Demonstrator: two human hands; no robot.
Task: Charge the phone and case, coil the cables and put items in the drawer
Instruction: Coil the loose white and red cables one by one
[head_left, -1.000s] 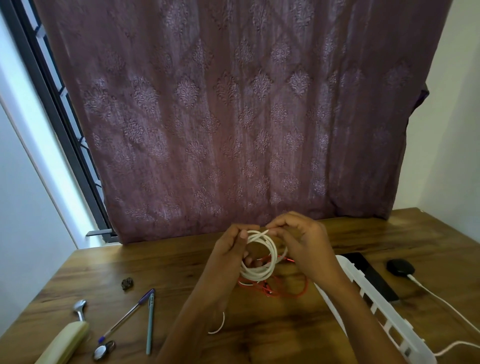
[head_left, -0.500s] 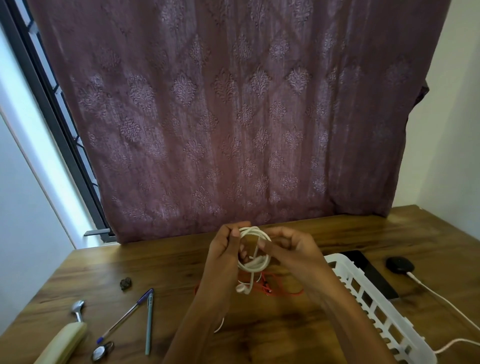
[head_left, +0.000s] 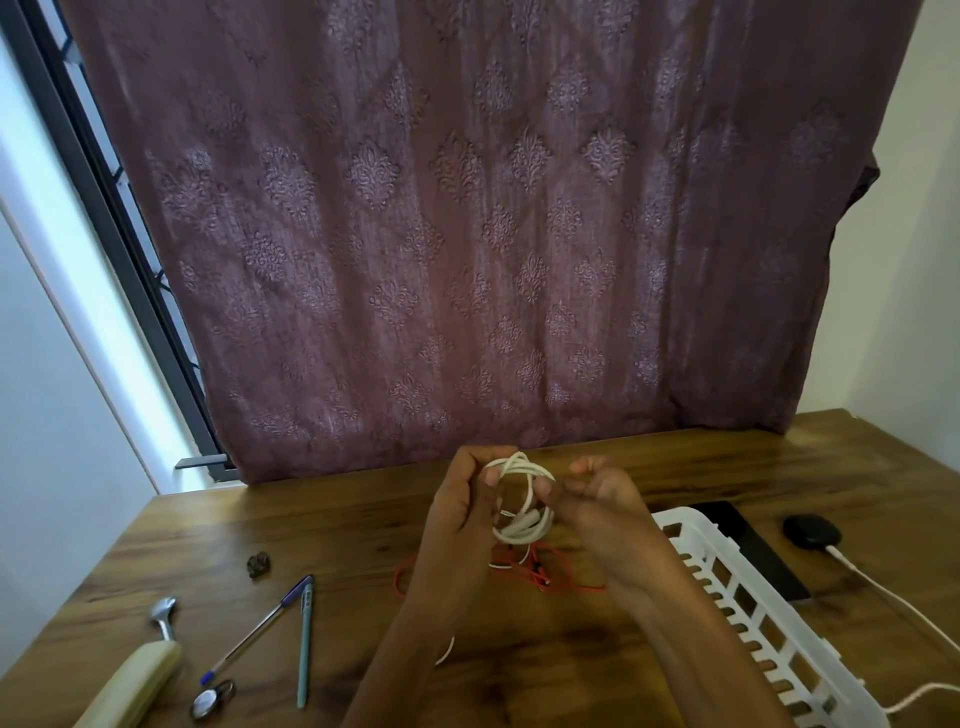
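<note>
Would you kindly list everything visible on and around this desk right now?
white cable: one, white, coiled, held above the table
red cable: one, red, on table under hands
basket: one, white, slotted, right
phone: one, black, behind basket
case: one, black, far right
charging lead: one, white, running from case
blue pen: one, blue, left
teal pen: one, teal, beside it
dark lump: one, blackish, left
tool: one, cream handle, bottom left
keyring: one, silver, bottom left
curtain: one, mauve, behind
table: one, brown wood
left hand: grips the coil
right hand: pinches the coil
</note>
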